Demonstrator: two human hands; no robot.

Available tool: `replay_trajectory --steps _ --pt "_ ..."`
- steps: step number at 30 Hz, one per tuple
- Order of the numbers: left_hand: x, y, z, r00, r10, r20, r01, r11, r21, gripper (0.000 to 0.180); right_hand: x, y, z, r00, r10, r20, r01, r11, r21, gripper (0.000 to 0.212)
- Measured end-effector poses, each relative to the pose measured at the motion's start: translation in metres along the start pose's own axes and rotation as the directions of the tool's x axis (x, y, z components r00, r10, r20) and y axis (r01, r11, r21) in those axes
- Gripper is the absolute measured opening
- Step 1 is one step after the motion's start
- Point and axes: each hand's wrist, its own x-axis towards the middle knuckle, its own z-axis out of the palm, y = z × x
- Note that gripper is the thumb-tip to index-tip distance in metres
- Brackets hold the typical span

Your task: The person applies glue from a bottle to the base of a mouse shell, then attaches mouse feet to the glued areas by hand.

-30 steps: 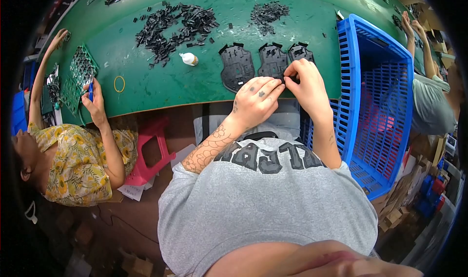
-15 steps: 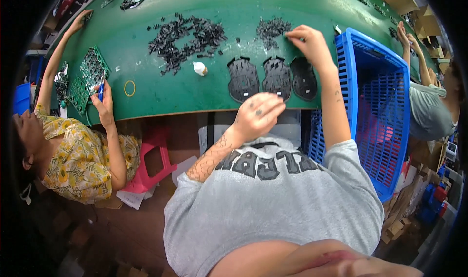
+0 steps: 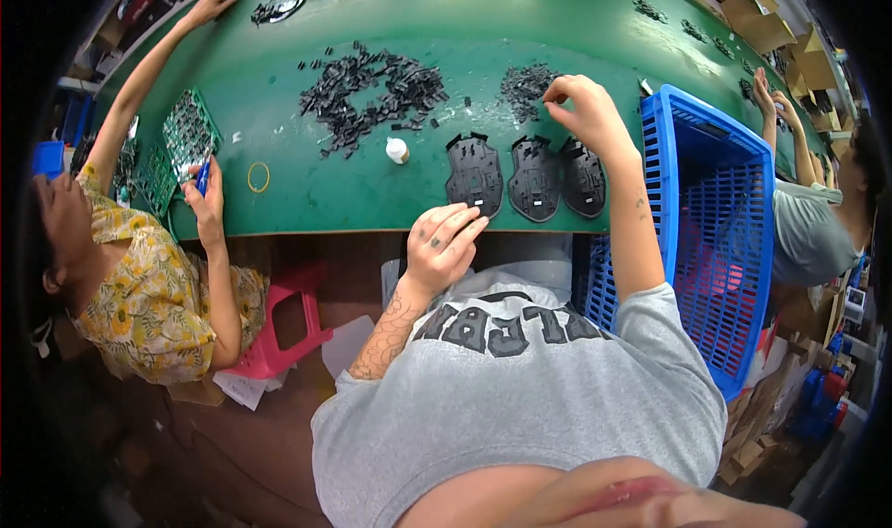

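Observation:
Three black mouse-shaped plastic shells lie in a row near the table's front edge: a left shell, a middle shell and a right shell. My left hand rests at the near end of the left shell, fingers stretched out and fingertips at its edge. Over the right side of a pile of tiny dark parts is my right hand, thumb and forefinger pinched together. Whatever they hold is too small to make out. Small black pieces form a larger heap to the left.
A white bottle stands left of the shells, and a yellow rubber band lies farther left. To the right is a tall blue crate. At left a co-worker holds a blue tool by green circuit boards; another person is at far right.
My left hand has shifted left and down, from the middle shell to the left one. My right hand stays by the small pile. The co-worker's far arm reaches farther across the table.

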Motion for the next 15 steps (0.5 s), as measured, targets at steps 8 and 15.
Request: replay_trajectory --steps 8,15 --pt "-0.002 -0.003 0.01 1.0 0.013 -0.01 -0.012 0.995 0.097 0.036 -0.057 -0.077 0.019 0.977 0.172 0.124 -0.204 0.602 0.772 0.013" --pt "-0.007 -0.001 0.015 0.998 0.003 -0.063 0.005 0.993 0.114 0.035 -0.073 -0.103 0.03 0.959 0.274 0.066 -0.239 0.666 0.707 0.018"
